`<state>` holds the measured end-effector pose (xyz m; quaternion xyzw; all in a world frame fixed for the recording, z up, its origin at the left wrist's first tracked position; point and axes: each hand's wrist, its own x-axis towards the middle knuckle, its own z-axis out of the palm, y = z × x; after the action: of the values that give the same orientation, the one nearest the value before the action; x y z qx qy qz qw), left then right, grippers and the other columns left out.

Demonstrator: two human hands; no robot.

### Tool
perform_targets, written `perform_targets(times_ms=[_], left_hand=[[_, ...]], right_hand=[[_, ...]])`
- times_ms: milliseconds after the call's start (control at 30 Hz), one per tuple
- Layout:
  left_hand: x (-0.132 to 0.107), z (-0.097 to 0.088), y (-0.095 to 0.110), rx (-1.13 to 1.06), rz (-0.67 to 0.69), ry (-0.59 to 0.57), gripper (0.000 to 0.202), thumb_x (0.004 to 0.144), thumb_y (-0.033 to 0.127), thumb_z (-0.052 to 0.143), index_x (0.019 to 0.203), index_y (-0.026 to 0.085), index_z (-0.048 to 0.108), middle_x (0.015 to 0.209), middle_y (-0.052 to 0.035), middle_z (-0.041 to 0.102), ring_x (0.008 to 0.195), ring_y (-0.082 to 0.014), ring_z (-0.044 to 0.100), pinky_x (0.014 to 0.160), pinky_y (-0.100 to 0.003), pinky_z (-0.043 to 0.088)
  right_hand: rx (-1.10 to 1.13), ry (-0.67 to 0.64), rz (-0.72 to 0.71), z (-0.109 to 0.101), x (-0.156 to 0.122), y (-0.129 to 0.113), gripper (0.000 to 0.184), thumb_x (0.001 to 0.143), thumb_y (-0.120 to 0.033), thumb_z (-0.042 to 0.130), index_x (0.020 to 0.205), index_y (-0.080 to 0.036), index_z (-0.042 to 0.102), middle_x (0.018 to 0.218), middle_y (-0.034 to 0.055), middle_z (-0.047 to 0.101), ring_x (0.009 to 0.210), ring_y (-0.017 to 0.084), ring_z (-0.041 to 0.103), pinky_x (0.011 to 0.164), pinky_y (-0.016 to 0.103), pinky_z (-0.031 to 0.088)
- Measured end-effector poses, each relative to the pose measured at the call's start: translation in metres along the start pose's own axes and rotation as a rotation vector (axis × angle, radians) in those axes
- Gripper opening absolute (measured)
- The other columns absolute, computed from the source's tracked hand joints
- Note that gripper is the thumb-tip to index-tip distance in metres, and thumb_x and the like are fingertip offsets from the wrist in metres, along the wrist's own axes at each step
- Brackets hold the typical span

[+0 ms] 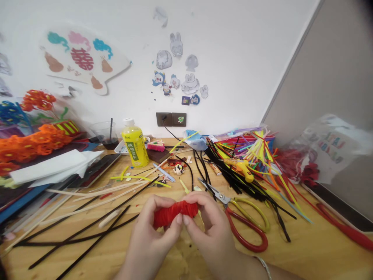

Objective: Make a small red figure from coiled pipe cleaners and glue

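Between both hands, above the front middle of the table, is a red coil of wound pipe cleaner (170,214). My left hand (157,227) is closed around its left end, thumb pressed on the near side. At the right end, my right hand (208,223) grips it, and the two thumb tips meet at the coil's middle. The fingers behind the coil are partly hidden. Just right of my right hand lie scissors (233,206) with one red and one yellow handle, blades apart. Black pipe cleaners (78,231) and cream ones (96,202) lie left of my left hand.
A yellow drink bottle (135,144) and a plastic cup (106,136) stand at the back left. A yellow glue gun (243,169) rests on a heap of coloured pipe cleaners (259,147) at right. Orange pipe-cleaner flowers (37,144) and papers (52,165) fill the left side.
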<state>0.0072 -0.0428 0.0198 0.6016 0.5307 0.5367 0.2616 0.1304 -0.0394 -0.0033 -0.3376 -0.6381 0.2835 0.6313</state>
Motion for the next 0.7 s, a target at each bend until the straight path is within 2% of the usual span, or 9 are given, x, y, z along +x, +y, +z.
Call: perform_targets(times_ms=[700], left_hand=[[0.0015,-0.0005,0.0019,-0.073,-0.085,0.000,0.011,0.060,0.024,0.062,0.064,0.020,0.053,0.061,0.0004,0.061,0.056,-0.0153,0.059,0.053,-0.026,0.050]], right_hand=[[-0.021,-0.013,0.058,0.0007,-0.0027,0.0014,0.032,0.069,-0.003,0.053,0.094,-0.022,0.056,0.092,0.0031,0.060,0.089,0.017,0.058,0.079,0.031,0.048]])
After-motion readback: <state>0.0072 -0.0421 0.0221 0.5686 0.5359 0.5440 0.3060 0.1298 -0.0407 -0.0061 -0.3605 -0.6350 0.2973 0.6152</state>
